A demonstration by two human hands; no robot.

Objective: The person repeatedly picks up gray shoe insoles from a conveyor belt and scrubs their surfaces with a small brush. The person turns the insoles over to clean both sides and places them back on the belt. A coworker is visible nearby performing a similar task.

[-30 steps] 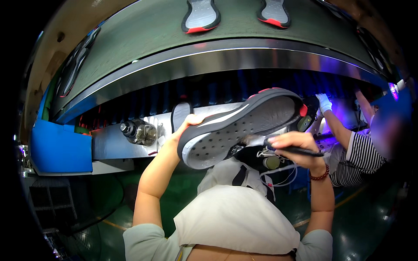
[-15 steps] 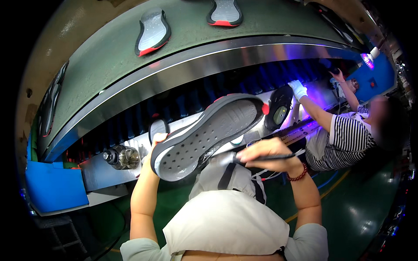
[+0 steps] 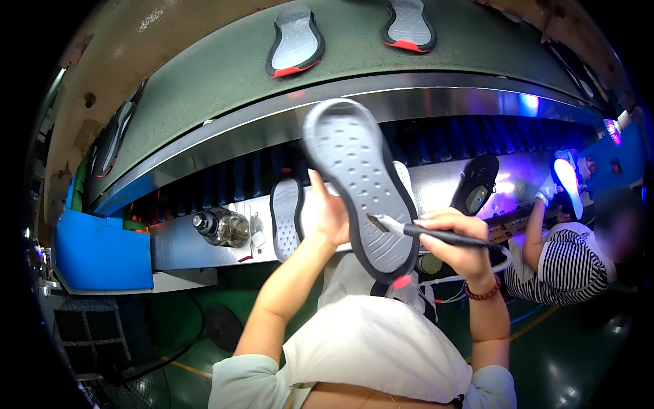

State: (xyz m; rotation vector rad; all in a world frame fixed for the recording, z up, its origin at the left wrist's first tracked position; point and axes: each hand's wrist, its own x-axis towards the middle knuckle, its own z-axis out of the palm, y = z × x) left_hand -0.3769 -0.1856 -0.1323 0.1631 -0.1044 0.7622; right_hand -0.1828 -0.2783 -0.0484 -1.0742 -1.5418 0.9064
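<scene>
My left hand (image 3: 330,215) grips a grey shoe sole (image 3: 357,163) by its left edge. The sole is tilted, its perforated broad end up and its red-tipped end down toward my apron. Closed around the dark handle of a brush (image 3: 414,230) is my right hand (image 3: 460,242). The brush tip is over the ridged lower part of the sole; whether it touches is hard to tell. Another grey sole (image 3: 287,225) lies on the metal shelf just left of my left hand. A black shoe (image 3: 477,183) rests on the shelf farther right.
Above the shelf runs a green conveyor belt (image 3: 218,88) with a metal rim, carrying several soles, including a grey one with red trim (image 3: 296,41). At left stand a clear bottle (image 3: 231,228) and a blue panel (image 3: 102,252). To the right sits a co-worker in a striped shirt (image 3: 565,262).
The sole has turned from a flat diagonal to a steeper tilt, its perforated end swinging upward. My left hand moved right with it. The brush now sits over the lower ridged part.
</scene>
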